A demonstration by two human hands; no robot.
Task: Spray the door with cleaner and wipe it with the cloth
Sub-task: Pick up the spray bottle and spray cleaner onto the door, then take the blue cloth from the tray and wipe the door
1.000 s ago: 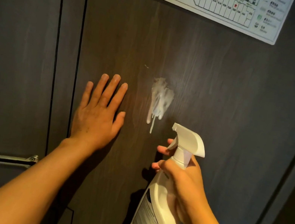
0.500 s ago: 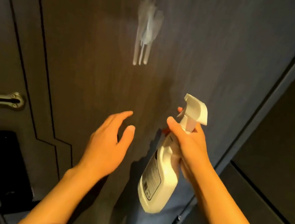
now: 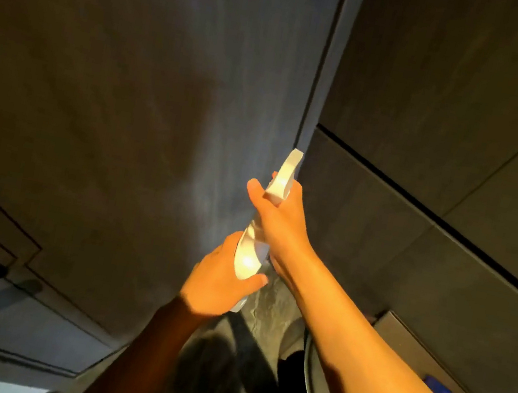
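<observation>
Head view, angled steeply down along the lower part of the door (image 3: 123, 96). The dark wood-grain panel fills the left and centre of the frame. Its vertical edge runs down from the top centre to just above the hands. Dark wall panels (image 3: 452, 133) take up the right side, crossed by a black groove slanting down to the right.

The spray bottle (image 3: 253, 250) sits at frame centre, white and lit warm by the overhead light. It stands roughly upright, with the trigger head (image 3: 283, 179) at the top and the body below. Motion blur softens its outline, and the label is not readable.

Right hand (image 3: 280, 224): closed around the neck of the bottle just under the trigger head. The thumb shows on the left side and the fingers are wrapped behind. The forearm comes in from the lower right corner.

Left hand (image 3: 218, 279): gripping the lower body of the bottle from the left. The thumb (image 3: 253, 280) lies across the front near the base. The forearm rises from the bottom centre, mostly in shadow.

Both hands are on the bottle at once, close together, with the left below the right.

Below the hands a strip of pale floor (image 3: 269, 305) shows. Something small and blue (image 3: 436, 390) lies at lower right, too blurred to identify. The lower left shows stepped panel lines and a dark shape that I cannot make out.
</observation>
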